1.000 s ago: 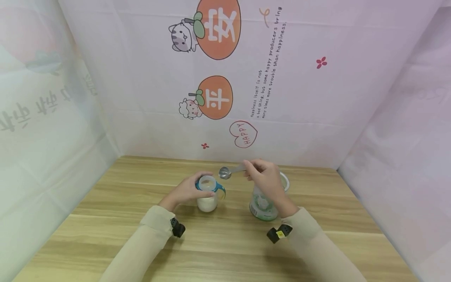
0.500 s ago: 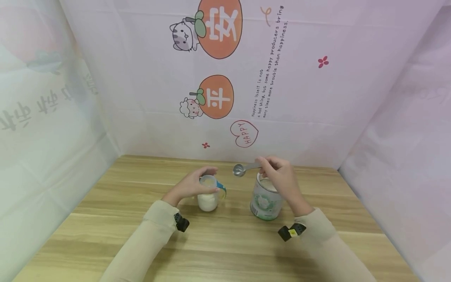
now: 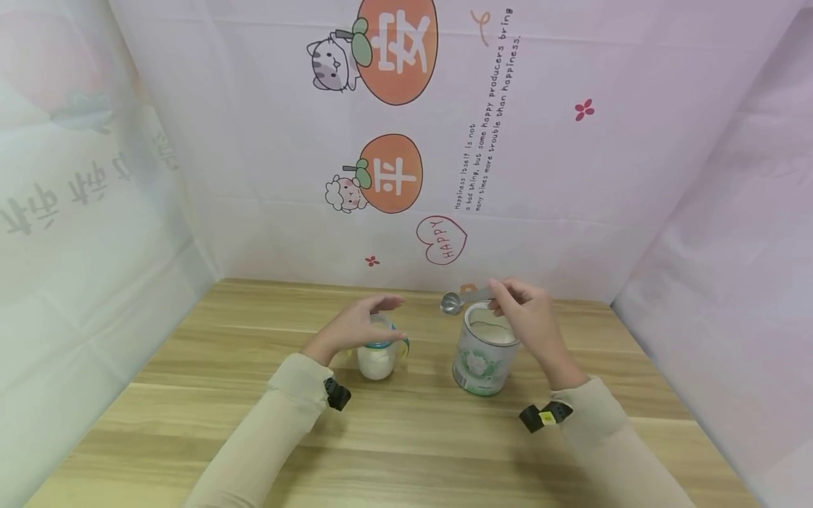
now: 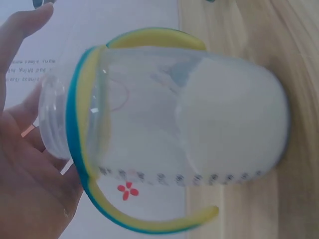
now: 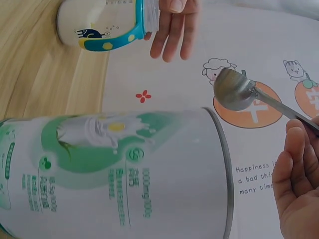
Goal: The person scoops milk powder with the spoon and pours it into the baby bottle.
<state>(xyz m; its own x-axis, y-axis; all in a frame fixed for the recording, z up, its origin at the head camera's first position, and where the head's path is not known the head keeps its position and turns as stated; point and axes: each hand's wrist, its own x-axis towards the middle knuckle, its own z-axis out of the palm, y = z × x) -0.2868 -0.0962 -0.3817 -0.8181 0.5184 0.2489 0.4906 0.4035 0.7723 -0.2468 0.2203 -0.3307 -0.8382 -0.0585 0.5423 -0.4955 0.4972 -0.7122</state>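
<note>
My left hand (image 3: 349, 327) hovers at the neck of a clear baby bottle (image 3: 377, 363), its fingers and thumb spread apart. That bottle stands upright with whitish contents in its lower part. A blue and yellow ring with two curved handles (image 4: 159, 37) sits round its neck, and its mouth is uncapped. My right hand (image 3: 532, 321) pinches the handle of a metal measuring spoon (image 3: 452, 303), whose bowl is up near the can's rim, on its left side. Below that hand stands an uncovered milk powder can (image 3: 480, 361), white with green print and pale powder inside.
Both containers stand on a wood-grain table (image 3: 406, 444). A printed cloth wall (image 3: 540, 233) rises at the table's back edge, with more cloth at the left and right sides. Each wrist carries a small black camera.
My right hand has moved right with the measuring spoon, from near the bottle to the milk powder can. My left fingers have loosened from the bottle's neck and spread.
</note>
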